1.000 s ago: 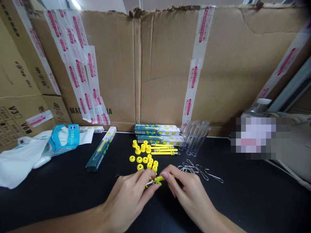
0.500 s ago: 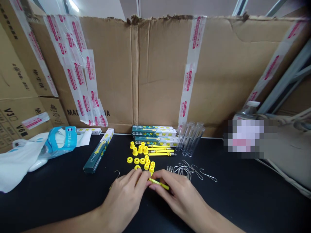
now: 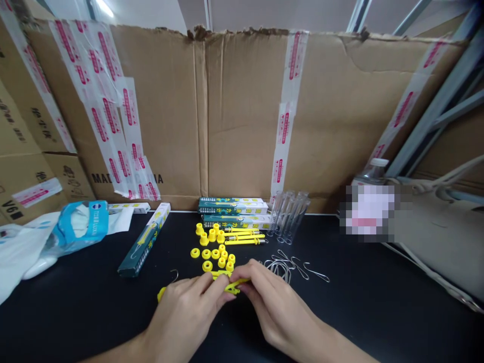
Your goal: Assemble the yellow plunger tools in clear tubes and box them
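Note:
Both hands meet at the near middle of the black table. My left hand (image 3: 191, 307) is closed, thumb and fingers pinching a small yellow plastic piece (image 3: 232, 289) with openings in its end. Touching it from the other side, my right hand (image 3: 270, 305) pinches a slim yellow plastic rod (image 3: 241, 281); whether the two pieces are joined I cannot tell. Just behind the left fingertips lies another yellow part (image 3: 220, 274). Left of that hand, a yellow cap (image 3: 161, 294) shows partly, near a thin metal hook (image 3: 174, 275).
Beyond the hands lie several yellow collars (image 3: 204, 239), yellow rings (image 3: 195, 253) and yellow rods with springs (image 3: 245, 241). Metal hooks (image 3: 280, 267) and clear tubes (image 3: 289, 217) are right of them. Printed boxes (image 3: 234, 205), another box (image 3: 143, 242) and a cardboard wall (image 3: 242, 121) stand behind.
The camera view has turned slightly right. The yellow rod between my hands is now tilted the other way, and the open-ended piece shows at the left fingertips.

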`<state>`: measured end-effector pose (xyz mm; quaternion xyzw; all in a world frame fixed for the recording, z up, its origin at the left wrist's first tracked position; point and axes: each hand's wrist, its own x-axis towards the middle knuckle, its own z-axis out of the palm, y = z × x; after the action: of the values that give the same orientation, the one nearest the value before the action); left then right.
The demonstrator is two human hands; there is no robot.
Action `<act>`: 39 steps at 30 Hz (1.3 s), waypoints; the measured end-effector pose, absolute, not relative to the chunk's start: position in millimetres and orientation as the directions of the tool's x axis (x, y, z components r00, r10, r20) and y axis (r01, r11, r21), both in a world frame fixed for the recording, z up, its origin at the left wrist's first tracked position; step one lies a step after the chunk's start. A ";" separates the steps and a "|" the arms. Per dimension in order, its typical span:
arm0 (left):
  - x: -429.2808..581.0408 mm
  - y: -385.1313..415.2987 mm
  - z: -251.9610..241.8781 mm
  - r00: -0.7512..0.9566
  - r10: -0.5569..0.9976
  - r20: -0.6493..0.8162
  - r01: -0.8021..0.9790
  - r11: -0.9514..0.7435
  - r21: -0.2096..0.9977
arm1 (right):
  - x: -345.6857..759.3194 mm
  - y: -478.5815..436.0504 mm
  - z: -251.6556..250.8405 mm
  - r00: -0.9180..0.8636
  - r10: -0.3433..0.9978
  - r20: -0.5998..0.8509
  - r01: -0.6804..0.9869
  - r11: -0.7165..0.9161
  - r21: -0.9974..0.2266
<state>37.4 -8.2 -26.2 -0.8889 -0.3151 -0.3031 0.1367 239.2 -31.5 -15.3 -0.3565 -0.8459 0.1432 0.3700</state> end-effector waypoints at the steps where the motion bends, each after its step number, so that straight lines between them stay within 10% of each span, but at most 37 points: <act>1: 37.0 -7.8 -26.0 0.617 0.479 0.624 0.638 -0.769 -0.040 | 239.3 -30.6 -16.6 -0.461 0.711 0.531 0.493 0.703 -0.513; 7: 36.8 -7.0 -23.3 0.595 0.506 0.624 0.670 -0.741 -0.037 | 241.3 -28.0 -18.7 -0.328 0.754 0.568 0.604 0.630 -0.488; 16: 37.8 -10.8 -16.0 0.605 0.636 0.479 0.588 -0.763 0.269 | 238.6 -29.2 -20.8 -0.302 0.738 0.604 0.538 0.655 -0.532; 39: 34.2 -14.6 -15.9 0.675 0.584 0.451 0.476 -0.812 0.338 | 236.4 -36.8 -11.7 -0.510 0.730 0.456 0.665 0.670 -0.330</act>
<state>34.2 -14.6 -15.9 -0.9099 -0.2914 -0.2790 -0.0966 236.4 -36.8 -11.7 -0.4021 -0.8670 0.0562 0.2889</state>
